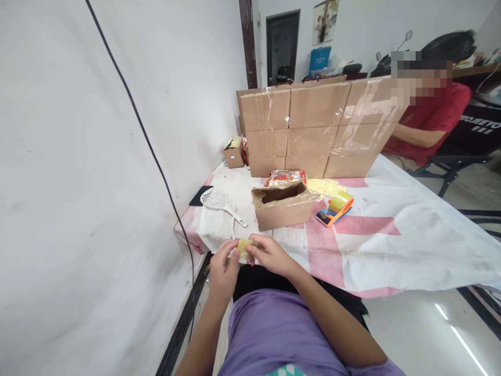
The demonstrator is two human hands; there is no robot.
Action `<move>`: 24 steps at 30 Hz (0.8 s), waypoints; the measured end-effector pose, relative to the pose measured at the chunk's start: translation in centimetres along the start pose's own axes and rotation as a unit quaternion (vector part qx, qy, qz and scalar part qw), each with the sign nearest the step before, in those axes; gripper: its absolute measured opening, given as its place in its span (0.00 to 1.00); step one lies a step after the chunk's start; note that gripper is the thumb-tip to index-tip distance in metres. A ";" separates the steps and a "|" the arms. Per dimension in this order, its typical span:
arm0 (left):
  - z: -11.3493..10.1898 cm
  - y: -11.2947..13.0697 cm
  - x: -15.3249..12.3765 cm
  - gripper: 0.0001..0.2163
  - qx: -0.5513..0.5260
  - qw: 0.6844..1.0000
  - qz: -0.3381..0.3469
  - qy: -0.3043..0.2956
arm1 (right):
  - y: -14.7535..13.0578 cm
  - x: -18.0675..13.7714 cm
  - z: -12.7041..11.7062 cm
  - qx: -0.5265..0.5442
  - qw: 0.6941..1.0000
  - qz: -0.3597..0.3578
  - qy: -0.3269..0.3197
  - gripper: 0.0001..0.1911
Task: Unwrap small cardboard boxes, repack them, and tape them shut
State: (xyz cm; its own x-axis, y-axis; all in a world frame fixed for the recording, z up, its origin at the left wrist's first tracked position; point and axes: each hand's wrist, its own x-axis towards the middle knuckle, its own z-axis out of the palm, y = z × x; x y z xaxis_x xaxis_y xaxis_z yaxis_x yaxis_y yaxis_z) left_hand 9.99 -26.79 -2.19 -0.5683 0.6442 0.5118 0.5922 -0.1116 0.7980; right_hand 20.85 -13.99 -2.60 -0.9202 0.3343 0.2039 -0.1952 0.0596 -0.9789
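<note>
My left hand [224, 266] and my right hand [272, 256] meet at the table's near edge, just above my lap. Between them is a small yellowish piece [243, 245], pinched by the fingers of both; its kind is too blurred to make out. Directly beyond the hands stands a small cardboard box [285, 215] with its top open and a dark inside. A white skimmer [214, 198] with a perforated head lies left of the box. To the box's right is an orange tape dispenser [341, 206] with a roll of yellowish tape.
A red-and-white packet [285, 177] and yellow sheets [326, 186] lie behind the box. Stacked, taped cartons [313, 117] wall off the far side. A smaller carton [234, 155] stands by the left wall, where a black cable [136, 112] hangs. Another person [434, 120] sits at right.
</note>
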 end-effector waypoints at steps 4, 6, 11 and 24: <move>-0.5 0.4 -0.3 0.10 0.056 0.997 0.043 -0.019 | 0.0 -0.2 0.3 -0.062 0.998 -0.020 0.014 0.14; -0.8 0.2 -0.2 0.10 0.022 0.999 0.012 -0.030 | 0.0 -0.3 0.4 -0.071 0.997 -0.017 0.013 0.13; -0.6 -1.8 -0.7 0.14 -0.289 0.931 -0.217 -0.046 | 0.7 0.0 -0.4 -0.115 0.990 -0.027 0.076 0.15; 5.5 -4.2 -6.3 0.17 -0.394 0.847 -0.354 -0.039 | 5.9 -1.3 -0.8 0.006 0.998 0.051 -0.030 0.19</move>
State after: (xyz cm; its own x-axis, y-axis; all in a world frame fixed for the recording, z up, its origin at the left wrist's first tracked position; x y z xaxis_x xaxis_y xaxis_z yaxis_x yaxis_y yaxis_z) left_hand 14.23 -26.23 -10.47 -0.5642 0.8052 -0.1826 -0.4643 -0.1265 0.8766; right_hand 21.18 -13.29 -8.69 -0.9541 0.2809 0.1039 -0.1031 0.0176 -0.9945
